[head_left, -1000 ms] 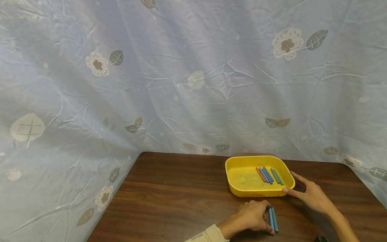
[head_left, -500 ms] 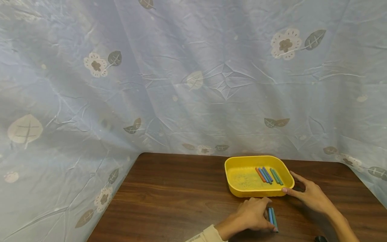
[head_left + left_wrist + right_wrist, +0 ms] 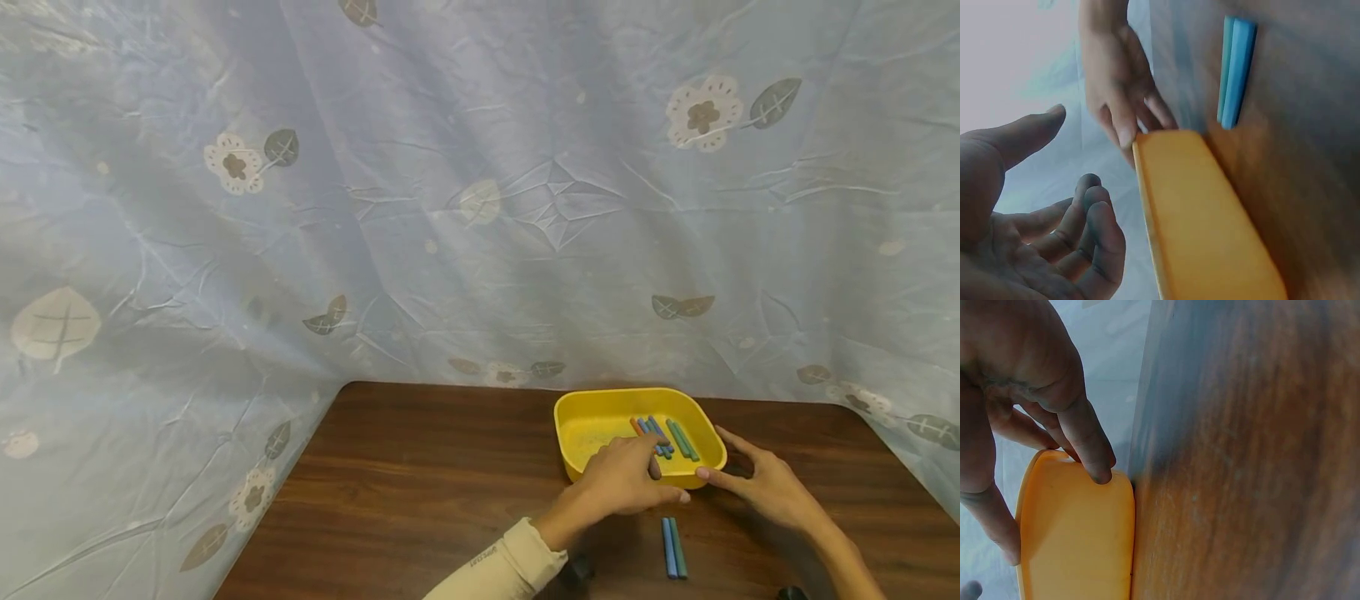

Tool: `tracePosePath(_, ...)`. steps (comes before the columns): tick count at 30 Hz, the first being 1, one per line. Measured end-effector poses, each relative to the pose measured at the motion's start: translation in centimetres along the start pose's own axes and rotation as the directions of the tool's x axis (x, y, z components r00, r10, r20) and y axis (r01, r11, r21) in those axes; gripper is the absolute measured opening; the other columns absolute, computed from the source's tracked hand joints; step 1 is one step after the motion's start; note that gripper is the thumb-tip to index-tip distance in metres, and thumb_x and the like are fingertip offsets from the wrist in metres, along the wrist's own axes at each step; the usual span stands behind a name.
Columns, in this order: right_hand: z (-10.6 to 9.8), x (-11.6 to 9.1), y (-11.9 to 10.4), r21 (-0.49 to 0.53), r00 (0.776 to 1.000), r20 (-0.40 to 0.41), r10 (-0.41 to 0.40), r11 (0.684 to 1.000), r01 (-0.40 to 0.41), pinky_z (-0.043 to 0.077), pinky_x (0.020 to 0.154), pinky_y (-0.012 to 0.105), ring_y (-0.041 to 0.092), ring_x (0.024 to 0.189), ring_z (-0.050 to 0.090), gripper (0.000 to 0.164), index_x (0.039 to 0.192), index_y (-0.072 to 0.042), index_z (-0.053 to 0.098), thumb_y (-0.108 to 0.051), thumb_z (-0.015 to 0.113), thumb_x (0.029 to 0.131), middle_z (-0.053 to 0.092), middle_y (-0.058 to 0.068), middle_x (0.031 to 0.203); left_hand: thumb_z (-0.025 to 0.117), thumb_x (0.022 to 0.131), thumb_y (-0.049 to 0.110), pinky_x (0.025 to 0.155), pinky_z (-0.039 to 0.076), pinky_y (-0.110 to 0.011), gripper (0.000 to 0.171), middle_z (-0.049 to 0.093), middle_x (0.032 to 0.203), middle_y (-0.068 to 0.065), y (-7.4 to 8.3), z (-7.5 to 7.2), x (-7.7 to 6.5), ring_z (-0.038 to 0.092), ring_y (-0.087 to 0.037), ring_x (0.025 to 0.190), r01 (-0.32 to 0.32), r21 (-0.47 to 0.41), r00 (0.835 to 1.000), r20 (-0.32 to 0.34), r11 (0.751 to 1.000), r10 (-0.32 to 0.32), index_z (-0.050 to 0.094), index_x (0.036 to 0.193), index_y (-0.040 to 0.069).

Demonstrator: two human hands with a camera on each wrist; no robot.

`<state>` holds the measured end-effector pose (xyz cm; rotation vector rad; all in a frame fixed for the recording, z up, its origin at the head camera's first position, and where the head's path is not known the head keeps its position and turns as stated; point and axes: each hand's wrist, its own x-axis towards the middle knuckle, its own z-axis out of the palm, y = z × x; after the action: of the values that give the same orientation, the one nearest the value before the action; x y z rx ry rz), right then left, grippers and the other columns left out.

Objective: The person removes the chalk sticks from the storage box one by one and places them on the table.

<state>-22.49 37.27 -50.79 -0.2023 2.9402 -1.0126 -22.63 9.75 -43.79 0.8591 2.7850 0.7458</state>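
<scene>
A yellow plastic tray [image 3: 577,442] stands near the table's back edge. Several sticks of coloured chalk [image 3: 684,440] lie in its right half: orange, blue, purple and green. My left hand [image 3: 618,479] hovers over the tray's front wall, thumb apart from loosely bent fingers, with nothing between them; it hides part of the tray. In front of the tray, a blue chalk stick [image 3: 669,547] and a green chalk stick [image 3: 678,546] lie side by side on the table. My right hand [image 3: 772,487] grips the tray's right end, thumb at the front corner and fingers along the side.
The brown wood table [image 3: 420,492] extends to the left of the tray. A pale curtain [image 3: 480,275] with leaves and flowers hangs close behind the table and along its left side. A small black object [image 3: 792,593] shows at the bottom edge.
My left hand has left the two chalk sticks on the table and moved forward and up to the tray's front wall. The right hand stays on the tray.
</scene>
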Motion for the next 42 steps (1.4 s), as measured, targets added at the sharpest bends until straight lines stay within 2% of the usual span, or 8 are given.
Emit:
tracePosePath(5,0.0,-0.1,-0.1,0.009,1.000,-0.001,0.018,1.000,-0.018,0.044,0.097,0.081,0.071,0.139,0.041,0.096,0.167,0.004,0.029,-0.053,0.071,0.102,0.039,0.043,0.160,0.084,0.090,0.055,0.065,0.047,-0.016,0.071,0.068,0.086,0.020,-1.0,-0.4,1.5,0.057,0.006,0.073,0.049,-0.057,0.996,-0.072,0.997,-0.053,0.060,0.150,0.026)
tracePosePath(9,0.0,-0.2,0.0,0.017,1.000,0.009,0.030,0.999,-0.030,0.045,0.098,0.080,0.070,0.141,0.040,0.097,0.167,0.004,0.028,-0.053,0.070,0.102,0.038,0.043,0.160,0.086,0.090,0.051,0.062,0.048,-0.019,0.071,0.067,0.077,0.018,-1.9,-0.2,2.8,0.058,0.002,0.066,0.092,-0.148,0.991,-0.078,0.985,-0.104,0.060,0.151,0.023)
tracePosePath(13,0.0,-0.2,0.2,0.012,0.999,0.008,0.034,0.999,-0.034,0.046,0.099,0.079,0.069,0.141,0.041,0.097,0.167,0.005,0.028,-0.053,0.071,0.102,0.038,0.043,0.160,0.087,0.090,0.049,0.063,0.048,-0.020,0.073,0.069,0.074,0.016,-2.4,0.5,4.2,0.057,0.000,0.064,0.131,-0.177,0.986,-0.075,0.976,-0.146,0.059,0.152,0.022)
tracePosePath(17,0.0,-0.2,0.2,0.018,1.000,0.005,0.026,0.999,-0.027,0.047,0.099,0.077,0.068,0.140,0.043,0.096,0.167,0.005,0.028,-0.052,0.071,0.102,0.039,0.043,0.160,0.088,0.088,0.051,0.066,0.052,-0.023,0.077,0.077,0.089,0.012,-3.0,1.4,5.7,0.063,-0.003,0.070,0.181,-0.174,0.979,-0.065,0.968,-0.195,0.059,0.153,0.022)
tracePosePath(21,0.1,-0.1,0.2,0.033,1.000,0.013,0.025,0.999,-0.026,0.050,0.099,0.075,0.068,0.140,0.044,0.098,0.167,0.005,0.027,-0.053,0.071,0.102,0.038,0.043,0.161,0.088,0.086,0.054,0.082,0.059,-0.030,0.077,0.078,0.124,0.006,-4.0,2.2,6.9,0.073,-0.012,0.098,0.240,-0.161,0.966,-0.056,0.957,-0.251,0.060,0.152,0.025)
tracePosePath(24,0.2,-0.1,0.2,0.041,1.000,0.015,0.024,0.999,-0.025,0.051,0.099,0.073,0.066,0.140,0.046,0.098,0.167,0.005,0.026,-0.053,0.071,0.102,0.039,0.043,0.160,0.088,0.085,0.055,0.095,0.059,-0.035,0.076,0.072,0.139,0.004,-4.7,2.8,7.6,0.070,-0.018,0.118,0.264,-0.163,0.959,-0.058,0.951,-0.276,0.062,0.150,0.025)
tracePosePath(34,0.6,-0.2,0.0,0.070,1.000,-0.004,0.010,0.997,-0.010,0.052,0.103,0.070,0.063,0.141,0.048,0.097,0.166,0.006,0.028,-0.050,0.073,0.101,0.039,0.041,0.161,0.089,0.084,0.057,0.095,0.057,-0.034,0.075,0.071,0.142,0.003,-6.3,3.9,9.4,0.068,-0.018,0.121,0.287,-0.144,0.954,-0.047,0.947,-0.296,0.066,0.148,0.024)
tracePosePath(42,0.4,-0.1,0.0,0.054,1.000,-0.019,0.016,0.998,-0.015,0.049,0.104,0.073,0.063,0.142,0.046,0.095,0.166,0.005,0.030,-0.051,0.072,0.102,0.040,0.039,0.162,0.090,0.082,0.058,0.087,0.056,-0.035,0.075,0.072,0.136,0.006,-6.1,4.1,10.0,0.068,-0.016,0.115,0.300,-0.092,0.951,-0.049,0.949,-0.306,0.067,0.145,0.026)
